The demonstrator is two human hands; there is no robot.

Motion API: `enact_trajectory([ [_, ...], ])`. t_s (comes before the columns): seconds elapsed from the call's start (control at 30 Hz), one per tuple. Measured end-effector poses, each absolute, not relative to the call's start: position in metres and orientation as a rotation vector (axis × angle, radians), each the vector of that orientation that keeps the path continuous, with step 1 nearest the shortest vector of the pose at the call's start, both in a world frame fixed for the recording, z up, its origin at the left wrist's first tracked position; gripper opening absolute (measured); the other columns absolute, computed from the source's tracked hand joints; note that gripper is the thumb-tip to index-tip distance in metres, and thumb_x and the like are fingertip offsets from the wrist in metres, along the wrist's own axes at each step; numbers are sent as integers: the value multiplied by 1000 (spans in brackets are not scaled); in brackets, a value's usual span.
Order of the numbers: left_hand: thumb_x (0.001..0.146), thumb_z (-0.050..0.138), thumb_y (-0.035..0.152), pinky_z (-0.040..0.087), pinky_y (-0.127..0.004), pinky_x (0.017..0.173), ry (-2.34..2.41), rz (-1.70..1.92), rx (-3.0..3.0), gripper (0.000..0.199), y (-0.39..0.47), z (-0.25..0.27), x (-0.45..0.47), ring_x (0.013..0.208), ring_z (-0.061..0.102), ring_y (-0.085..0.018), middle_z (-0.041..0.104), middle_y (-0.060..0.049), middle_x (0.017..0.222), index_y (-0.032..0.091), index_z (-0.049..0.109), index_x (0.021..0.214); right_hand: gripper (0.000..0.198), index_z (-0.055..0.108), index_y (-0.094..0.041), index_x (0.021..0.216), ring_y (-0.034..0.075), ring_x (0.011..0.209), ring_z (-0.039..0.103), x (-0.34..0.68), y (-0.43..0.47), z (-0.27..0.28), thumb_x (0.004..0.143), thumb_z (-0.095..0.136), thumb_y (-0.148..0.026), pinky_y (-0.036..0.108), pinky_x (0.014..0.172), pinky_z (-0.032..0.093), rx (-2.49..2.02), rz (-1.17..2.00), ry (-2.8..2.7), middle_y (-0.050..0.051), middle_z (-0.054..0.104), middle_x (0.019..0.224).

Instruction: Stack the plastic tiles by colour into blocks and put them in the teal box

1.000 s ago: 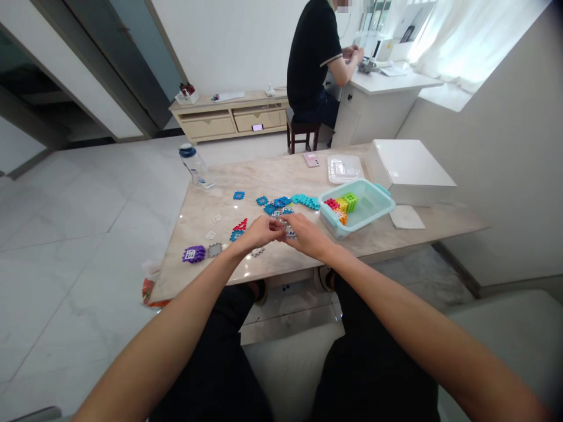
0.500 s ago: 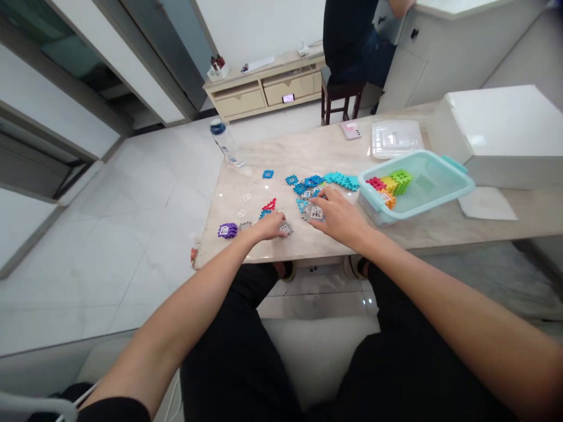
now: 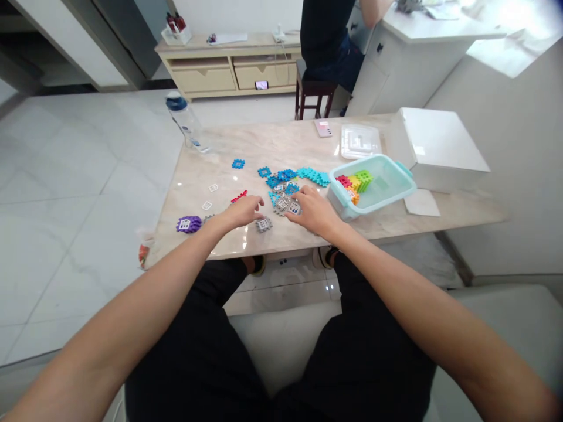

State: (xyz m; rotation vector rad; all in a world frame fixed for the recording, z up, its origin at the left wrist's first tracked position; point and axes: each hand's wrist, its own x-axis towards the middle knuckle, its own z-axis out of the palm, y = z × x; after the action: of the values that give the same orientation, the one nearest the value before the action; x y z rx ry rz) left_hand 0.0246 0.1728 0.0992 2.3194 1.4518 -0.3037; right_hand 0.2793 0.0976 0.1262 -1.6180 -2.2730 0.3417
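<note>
My left hand (image 3: 245,212) is over the near part of the table, thumb and fingers apart with nothing between them. Just below its fingertips lies a small stack of grey notched building tiles (image 3: 264,224) with a white window insert. My right hand (image 3: 315,211) has thumb and fingers at the edges of another grey building tile (image 3: 294,208), beside more grey tiles (image 3: 282,204). Behind them, blue tiles (image 3: 287,174) lie in a loose heap, and a row of turquoise tiles (image 3: 313,176) leans toward the tub. A red tile (image 3: 238,196) is partly hidden behind my left hand.
A pale turquoise tub (image 3: 387,202) holds red, yellow, orange and green tiles. Purple tiles (image 3: 189,224) are stacked at left, near white window inserts (image 3: 206,206). A water bottle (image 3: 187,124), phone (image 3: 323,128), clear lid (image 3: 360,141) and white box (image 3: 440,140) stand farther back. A person sits beyond.
My left hand has lifted off the grey tiles and its fingers have opened. My right hand stays at its grey tile. The whole view has shifted as my head turned right.
</note>
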Motion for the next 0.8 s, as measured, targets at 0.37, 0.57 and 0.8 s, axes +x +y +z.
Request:
enact_trajectory([
  [0.37, 96, 78, 40, 56, -39, 98, 1259, -432, 2516, 53, 145, 80, 50, 121, 73, -36, 70, -20, 133, 16, 62, 140, 35, 74, -15, 110, 31, 111, 66, 269, 104, 118, 98, 76, -48, 39, 98, 52, -1670, 395, -2361, 16, 72, 114],
  [0.57, 92, 84, 45, 53, -43, 102, 1436, -387, 2474, 55, 146, 107, 48, 126, 71, -42, 75, -24, 130, 14, 65, 133, 31, 74, -14, 115, 29, 109, 67, 263, 108, 100, 95, 82, -38, 39, 100, 52, -1474, 485, -2589, 14, 73, 113],
  [0.8, 104, 65, 38, 52, -44, 103, 1570, -280, 2490, 40, 156, 127, 11, 127, 70, -40, 74, -23, 133, 14, 67, 136, 42, 73, -12, 129, 31, 123, 65, 246, 118, 80, 94, 85, -30, 44, 113, 50, -1328, 503, -2705, 16, 68, 124],
])
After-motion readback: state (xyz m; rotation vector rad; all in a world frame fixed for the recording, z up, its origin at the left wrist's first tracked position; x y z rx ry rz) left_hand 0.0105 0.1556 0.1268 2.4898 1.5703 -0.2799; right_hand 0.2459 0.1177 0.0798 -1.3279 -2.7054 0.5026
